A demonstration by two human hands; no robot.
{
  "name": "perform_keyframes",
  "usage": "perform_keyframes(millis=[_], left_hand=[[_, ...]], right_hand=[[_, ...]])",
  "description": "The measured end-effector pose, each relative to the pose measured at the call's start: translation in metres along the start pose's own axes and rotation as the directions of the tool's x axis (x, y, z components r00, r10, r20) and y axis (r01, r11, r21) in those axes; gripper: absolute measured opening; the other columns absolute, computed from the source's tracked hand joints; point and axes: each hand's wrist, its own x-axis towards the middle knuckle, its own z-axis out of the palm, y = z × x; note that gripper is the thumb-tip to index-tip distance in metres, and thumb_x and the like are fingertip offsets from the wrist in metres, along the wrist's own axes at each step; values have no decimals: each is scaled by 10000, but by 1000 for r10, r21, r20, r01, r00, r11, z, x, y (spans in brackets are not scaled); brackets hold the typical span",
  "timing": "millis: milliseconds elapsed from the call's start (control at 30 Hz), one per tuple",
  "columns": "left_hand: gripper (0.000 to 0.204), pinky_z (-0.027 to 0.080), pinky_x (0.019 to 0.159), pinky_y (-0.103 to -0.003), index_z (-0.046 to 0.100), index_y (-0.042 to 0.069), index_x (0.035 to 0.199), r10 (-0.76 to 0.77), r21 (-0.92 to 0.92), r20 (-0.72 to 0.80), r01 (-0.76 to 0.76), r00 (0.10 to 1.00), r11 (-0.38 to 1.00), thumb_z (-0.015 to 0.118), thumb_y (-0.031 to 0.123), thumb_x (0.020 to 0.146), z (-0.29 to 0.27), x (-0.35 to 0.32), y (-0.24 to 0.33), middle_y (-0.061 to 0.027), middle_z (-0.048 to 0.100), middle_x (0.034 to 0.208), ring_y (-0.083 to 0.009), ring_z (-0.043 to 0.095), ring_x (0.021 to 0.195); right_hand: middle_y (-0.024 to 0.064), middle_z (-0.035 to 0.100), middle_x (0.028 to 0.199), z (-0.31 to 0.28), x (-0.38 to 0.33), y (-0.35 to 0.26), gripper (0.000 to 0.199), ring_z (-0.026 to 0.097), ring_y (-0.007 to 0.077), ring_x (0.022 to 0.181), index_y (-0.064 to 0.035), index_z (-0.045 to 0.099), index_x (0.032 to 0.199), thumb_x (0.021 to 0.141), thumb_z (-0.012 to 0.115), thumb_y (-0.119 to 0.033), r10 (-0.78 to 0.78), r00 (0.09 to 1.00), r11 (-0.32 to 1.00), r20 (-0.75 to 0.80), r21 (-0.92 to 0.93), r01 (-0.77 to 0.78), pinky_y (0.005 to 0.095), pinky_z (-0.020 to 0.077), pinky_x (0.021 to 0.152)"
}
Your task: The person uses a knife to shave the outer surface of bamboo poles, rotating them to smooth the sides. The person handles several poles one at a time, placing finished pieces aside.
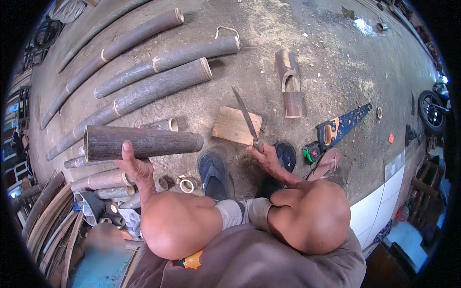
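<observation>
A thick, dark bamboo section (144,140) lies sideways across my left hand (138,165); the thumb shows in front and the other fingers are mostly hidden behind it. Its left end is open and hollow. My right hand (265,157) is closed round the handle of a long narrow knife (246,114), whose blade points up and away from me. Beneath the blade a flat wooden block (233,126) rests on the floor. The knife and the bamboo section are apart.
Long bamboo poles (168,60) lie at the far left. Ahead stands out a bamboo piece with a cut-out hole (291,84). A handsaw (343,126), a green-and-black tape measure (311,152) and a pink sandal (326,163) are to the right. Short bamboo offcuts (103,181) crowd the left.
</observation>
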Motion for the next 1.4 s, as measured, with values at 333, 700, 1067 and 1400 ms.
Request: perform_keyframes(millis=[333, 700, 1067, 1400], left_hand=[[773, 564, 1041, -615, 473, -44, 1423, -35, -41, 34, 36, 999, 999, 813, 334, 841, 16, 6, -8, -178, 635, 1175, -344, 673, 1085], [775, 608, 921, -495, 562, -54, 1364, -368, 241, 368, 294, 854, 925, 823, 385, 781, -7, 13, 6, -203, 698, 1174, -317, 713, 1015], [791, 600, 864, -422, 556, -22, 1380, -886, 646, 401, 614, 233, 453, 871, 410, 797, 84, -10, -141, -165, 696, 1139, -277, 710, 995], [768, 568, 862, -387, 600, -20, 1336, -757, 541, 403, 533, 515, 651, 886, 422, 777, 83, 6, -117, -134, 703, 1120, -235, 691, 946]], right_hand=[[166, 685, 792, -12, 33, -19, 368, 679, 224, 737, -18, 671, 1165, 989, 694, -340, 110, 993, 993, 42, -54, -108, 412, 534, 705], [143, 721, 1022, -14, 28, -17, 377, 669, 241, 945, 34, 695, 1125, 965, 679, -306, 174, 976, 978, -129, 142, -156, 411, 511, 851], [132, 719, 928, -6, 62, -46, 353, 665, 221, 904, 17, 719, 1090, 951, 696, -306, 173, 947, 972, -272, 202, -119, 385, 520, 853], [104, 670, 845, -44, 136, -110, 324, 635, 184, 823, 0, 684, 1055, 975, 709, -313, -116, 934, 991, -339, 20, 130, 390, 514, 778]])
